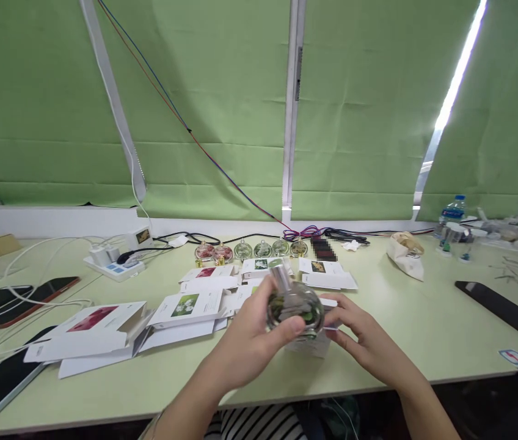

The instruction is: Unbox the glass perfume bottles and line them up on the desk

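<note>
Tilted in my left hand (254, 333) is a round clear glass bottle (302, 308) with a silvery neck or cap, slightly blurred, with greenish content. My left thumb presses on its front and the fingers wrap round its side. My right hand (362, 336) grips a small white box (311, 347) at its right edge; the box is mostly hidden behind and below the bottle. Just beyond my hands lie white printed cartons with flower pictures, among them a green-pictured carton (192, 308) and a red-pictured carton (98, 321), with flaps open.
Along the back stand several similar round bottles (262, 249). To the left are a power strip (115, 267), white cables and phones (52, 293). On the right lie a cloth bag (404, 256), a black phone (504, 308), clear cups (460, 241) and a water bottle (454, 211).
</note>
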The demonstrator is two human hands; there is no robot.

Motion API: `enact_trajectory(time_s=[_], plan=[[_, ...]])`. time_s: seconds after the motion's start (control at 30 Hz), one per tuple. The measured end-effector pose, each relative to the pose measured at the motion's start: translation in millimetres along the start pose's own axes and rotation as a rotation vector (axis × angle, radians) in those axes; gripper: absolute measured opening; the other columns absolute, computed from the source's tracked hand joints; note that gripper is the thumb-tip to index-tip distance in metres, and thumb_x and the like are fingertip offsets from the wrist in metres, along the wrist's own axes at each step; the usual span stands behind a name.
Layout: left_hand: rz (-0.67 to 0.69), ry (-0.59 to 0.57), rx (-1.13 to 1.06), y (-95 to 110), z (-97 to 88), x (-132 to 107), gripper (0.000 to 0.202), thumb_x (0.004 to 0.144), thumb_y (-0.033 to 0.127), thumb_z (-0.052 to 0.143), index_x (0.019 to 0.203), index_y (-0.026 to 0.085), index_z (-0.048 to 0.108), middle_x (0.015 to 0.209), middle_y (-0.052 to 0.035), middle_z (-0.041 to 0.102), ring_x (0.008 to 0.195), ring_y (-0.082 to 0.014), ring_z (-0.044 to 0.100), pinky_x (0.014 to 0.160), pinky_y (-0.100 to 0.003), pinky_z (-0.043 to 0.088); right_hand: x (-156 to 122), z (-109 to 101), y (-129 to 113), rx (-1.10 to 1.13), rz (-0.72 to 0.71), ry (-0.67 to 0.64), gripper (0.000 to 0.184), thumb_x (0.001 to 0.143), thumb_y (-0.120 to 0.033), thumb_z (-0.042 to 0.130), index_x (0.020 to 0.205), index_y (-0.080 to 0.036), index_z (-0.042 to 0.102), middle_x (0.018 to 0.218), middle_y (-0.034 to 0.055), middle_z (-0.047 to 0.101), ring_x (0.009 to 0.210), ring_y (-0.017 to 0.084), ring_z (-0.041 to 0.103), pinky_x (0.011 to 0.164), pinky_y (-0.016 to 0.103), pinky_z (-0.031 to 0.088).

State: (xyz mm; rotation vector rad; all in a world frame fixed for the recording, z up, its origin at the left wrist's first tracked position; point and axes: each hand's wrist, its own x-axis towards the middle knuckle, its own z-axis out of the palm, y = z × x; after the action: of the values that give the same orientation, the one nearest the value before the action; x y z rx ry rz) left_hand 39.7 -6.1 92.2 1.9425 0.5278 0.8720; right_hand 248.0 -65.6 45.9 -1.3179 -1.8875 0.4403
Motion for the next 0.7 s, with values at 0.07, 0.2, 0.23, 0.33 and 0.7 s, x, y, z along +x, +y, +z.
enact_trajectory(time_s=[0.07,0.2,0.23,0.33,0.7], plan=[[0.015,-0.094,0.144,10,3.7,17,0.025,0.081,0.034,0.055,0.101,0.020,0.048,0.092,-0.0033,0.059,0.082,-0.0183,0.053,0.071,-0.030,0.042,1,1,2,0.053,-0.027,-0.007,0.013,0.085,-0.017,0.047,0.084,-0.024,0.058,0.119,0.0045,0.048,0.111,0.019,0.048,0.091,0.032,0.041],[-0.023,-0.166,0.356,5,9.2,37,0.016,0.080,0.031,0.053,0.090,0.019,0.048,0.084,-0.0011,0.057,0.075,-0.0170,0.051,0.064,-0.029,0.039,2,2,15,0.184,-0.021,0.019,0.009,0.085,-0.025,0.051,0.077,-0.021,0.056,0.122,0.0061,0.046,0.114,0.020,0.046,0.092,0.033,0.041],[-0.035,-0.170,0.393,2,9.2,40,0.016,0.080,0.031,0.053,0.090,0.019,0.048,0.086,-0.0013,0.057,0.075,-0.0175,0.051,0.064,-0.029,0.039,2,2,20,0.236,-0.008,0.039,0.010,0.084,-0.026,0.052,0.076,-0.021,0.055,0.124,0.0063,0.044,0.116,0.020,0.045,0.092,0.033,0.042],[-0.036,-0.187,0.540,-7,6.7,42,0.019,0.081,0.032,0.052,0.096,0.020,0.049,0.093,-0.0033,0.059,0.081,-0.0205,0.053,0.069,-0.033,0.040,2,4,29,0.352,0.037,0.090,0.009,0.085,-0.028,0.051,0.077,-0.022,0.050,0.124,0.0066,0.042,0.114,0.019,0.046,0.088,0.031,0.046],[0.163,-0.340,0.779,2,9.1,54,0.041,0.076,0.019,0.049,0.117,0.025,0.048,0.096,-0.0043,0.060,0.090,-0.0228,0.054,0.074,-0.033,0.042,3,5,27,0.314,0.008,0.111,0.007,0.085,-0.025,0.047,0.091,-0.023,0.044,0.109,0.0050,0.051,0.100,0.016,0.052,0.088,0.034,0.047]])
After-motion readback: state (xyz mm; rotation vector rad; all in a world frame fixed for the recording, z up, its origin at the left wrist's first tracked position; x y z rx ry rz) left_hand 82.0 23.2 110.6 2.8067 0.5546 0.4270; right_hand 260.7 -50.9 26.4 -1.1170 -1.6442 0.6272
